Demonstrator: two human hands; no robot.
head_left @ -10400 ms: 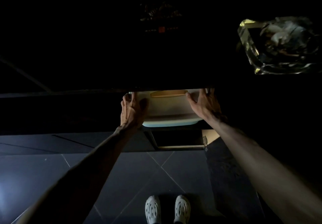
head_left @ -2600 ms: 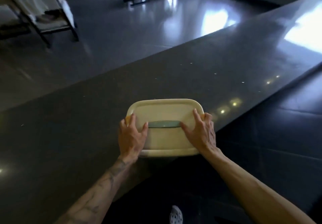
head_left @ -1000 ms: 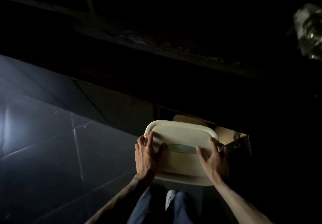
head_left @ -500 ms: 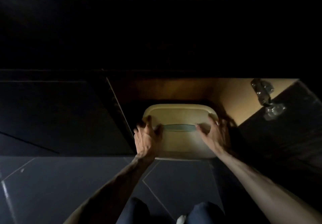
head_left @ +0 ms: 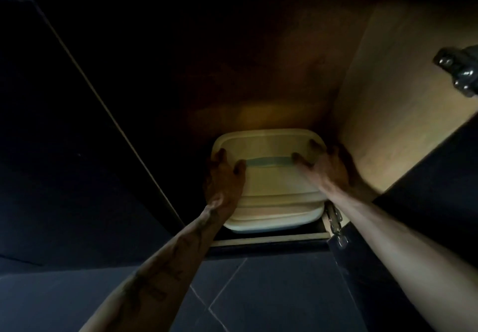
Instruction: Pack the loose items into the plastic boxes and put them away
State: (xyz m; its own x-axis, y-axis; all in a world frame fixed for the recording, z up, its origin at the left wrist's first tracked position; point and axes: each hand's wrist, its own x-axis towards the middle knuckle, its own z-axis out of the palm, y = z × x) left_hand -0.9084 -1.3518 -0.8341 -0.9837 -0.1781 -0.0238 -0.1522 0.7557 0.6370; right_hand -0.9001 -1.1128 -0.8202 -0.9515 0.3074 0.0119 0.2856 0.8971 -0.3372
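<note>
Cream teal-striped rectangular plastic box (head_left: 269, 179) tops a pale box (head_left: 274, 219) in the wooden cabinet (head_left: 388, 124). Your left hand (head_left: 223, 176) clasps its nine o'clock side, your right hand (head_left: 328, 168) its three.

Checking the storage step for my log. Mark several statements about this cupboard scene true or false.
1. Both the left hand and the right hand hold the upper box. True.
2. The upper box has no lid. False: it is lidded, with a teal strip across the top.
3. The upper box stands on a countertop. False: it sits on a lower box inside the cabinet.
4. A metal hinge shows at the upper right. True.
</note>
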